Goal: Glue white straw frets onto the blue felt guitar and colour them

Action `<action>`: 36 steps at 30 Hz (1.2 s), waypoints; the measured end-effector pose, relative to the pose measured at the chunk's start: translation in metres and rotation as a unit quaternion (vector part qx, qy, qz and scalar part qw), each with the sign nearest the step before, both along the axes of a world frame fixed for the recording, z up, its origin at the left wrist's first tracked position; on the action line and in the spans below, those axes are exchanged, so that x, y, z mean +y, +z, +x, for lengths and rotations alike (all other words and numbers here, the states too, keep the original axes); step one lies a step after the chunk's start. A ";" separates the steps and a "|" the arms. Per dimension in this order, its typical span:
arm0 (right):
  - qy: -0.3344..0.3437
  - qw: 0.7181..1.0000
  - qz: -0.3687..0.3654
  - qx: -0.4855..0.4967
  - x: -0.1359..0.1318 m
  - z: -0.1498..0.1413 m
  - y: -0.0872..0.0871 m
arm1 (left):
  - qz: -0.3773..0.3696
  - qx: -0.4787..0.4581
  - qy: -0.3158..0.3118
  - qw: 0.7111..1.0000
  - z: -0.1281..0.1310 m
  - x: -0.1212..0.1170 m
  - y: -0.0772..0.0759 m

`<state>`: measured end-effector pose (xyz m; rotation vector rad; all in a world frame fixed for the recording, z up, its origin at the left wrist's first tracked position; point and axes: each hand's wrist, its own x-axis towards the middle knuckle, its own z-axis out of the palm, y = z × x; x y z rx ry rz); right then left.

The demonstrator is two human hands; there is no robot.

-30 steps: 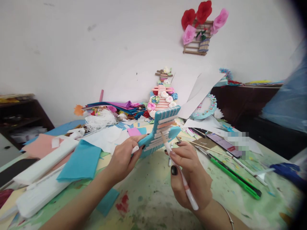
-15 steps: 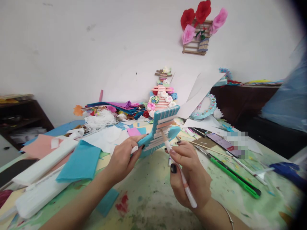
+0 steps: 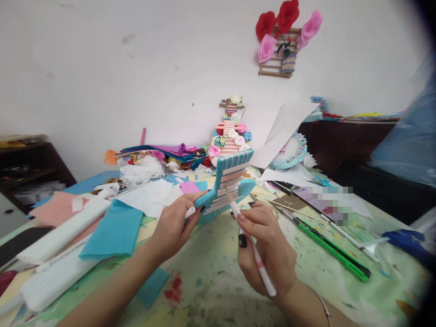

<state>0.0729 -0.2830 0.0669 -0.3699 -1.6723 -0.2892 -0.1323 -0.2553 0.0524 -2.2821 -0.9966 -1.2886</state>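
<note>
My left hand (image 3: 179, 222) is closed on the left end of a blue paper-wrapped craft piece (image 3: 235, 157), which it holds up above the table. A white cap (image 3: 190, 212) also sticks out between those fingers. Pale and pinkish strips (image 3: 226, 186) run in rows across the front of the piece. In my right hand (image 3: 269, 245) is a white marker (image 3: 257, 263) with a light brownish tip. The tip lies against the strips, or very close to them.
On the right lie a green utility knife (image 3: 334, 250), a phone (image 3: 315, 202) and dark blue scissors (image 3: 407, 240). Blue crepe paper (image 3: 111, 229) and white rolls (image 3: 64, 229) are on the left. White string (image 3: 143, 170) and a flower-decorated craft (image 3: 230, 136) stand behind.
My right hand and the marker have shifted slightly left, so the tip sits further left along the strips. The left hand and the blue piece have barely moved.
</note>
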 end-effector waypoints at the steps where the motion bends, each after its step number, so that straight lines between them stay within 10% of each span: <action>1: -0.003 1.000 -0.001 0.001 0.000 0.000 0.000 | -0.001 0.000 0.000 1.000 0.000 0.000 0.000; 36: -0.058 0.997 -0.025 0.036 0.002 0.004 -0.004 | -0.012 -0.013 0.001 1.000 0.003 -0.001 0.003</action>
